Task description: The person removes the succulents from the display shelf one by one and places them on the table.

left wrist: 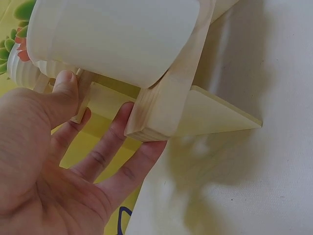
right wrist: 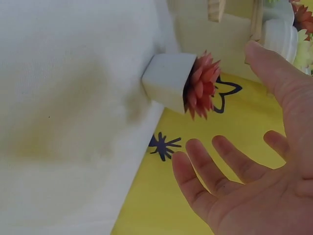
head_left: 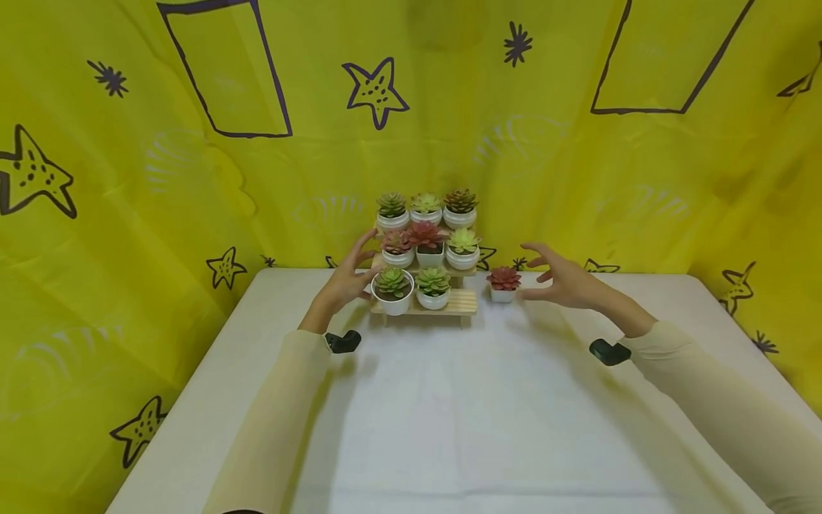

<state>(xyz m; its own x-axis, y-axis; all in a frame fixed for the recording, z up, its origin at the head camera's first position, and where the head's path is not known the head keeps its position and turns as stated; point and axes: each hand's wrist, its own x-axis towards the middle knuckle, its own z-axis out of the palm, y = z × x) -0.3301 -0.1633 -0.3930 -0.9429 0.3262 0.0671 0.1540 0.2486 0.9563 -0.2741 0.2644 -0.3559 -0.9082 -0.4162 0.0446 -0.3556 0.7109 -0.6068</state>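
Note:
A tiered wooden stand (head_left: 457, 303) holds several potted succulents in white pots on three steps. At its left side is the left hand (head_left: 347, 284); in the left wrist view this hand (left wrist: 73, 171) has its fingertips against the end of a wooden step (left wrist: 159, 115), beside a large white pot (left wrist: 112, 39). Right of the stand, a red succulent (head_left: 504, 278) in a small square white pot (right wrist: 168, 81) stands on the table. The right hand (head_left: 565, 282) is just right of it, fingers spread and holding nothing; the right wrist view shows a gap between this hand (right wrist: 254, 181) and the pot.
A white-covered table (head_left: 449, 428) extends toward the person. Behind and at both sides hangs a yellow curtain (head_left: 443, 93) with star drawings, close to the back of the stand. Dark devices are strapped at both wrists.

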